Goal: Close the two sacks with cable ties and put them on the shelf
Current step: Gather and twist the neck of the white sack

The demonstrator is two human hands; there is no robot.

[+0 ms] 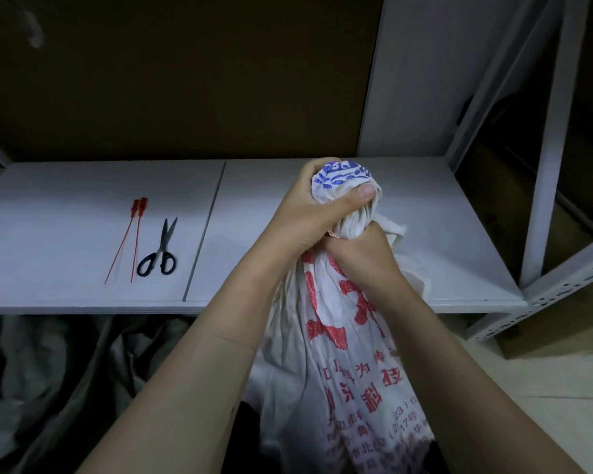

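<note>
Bunching the sack point(350, 336) neck at centre frame, you clamped both grips, left hand point(319, 217) above right hand point(360, 258), readying it for the cable ties point(131, 241) lying left on the shelf point(65, 217).

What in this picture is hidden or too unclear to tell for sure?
All from the head view:
- The sack's twisted neck is covered by the left hand and the right hand.
- The sack's bottom and contents are cut off by the lower edge.
- The second sack: a grey heap lies under the shelf, too dark to identify.
- The locking heads of the two red cable ties beside the scissors are too small to read.
</note>
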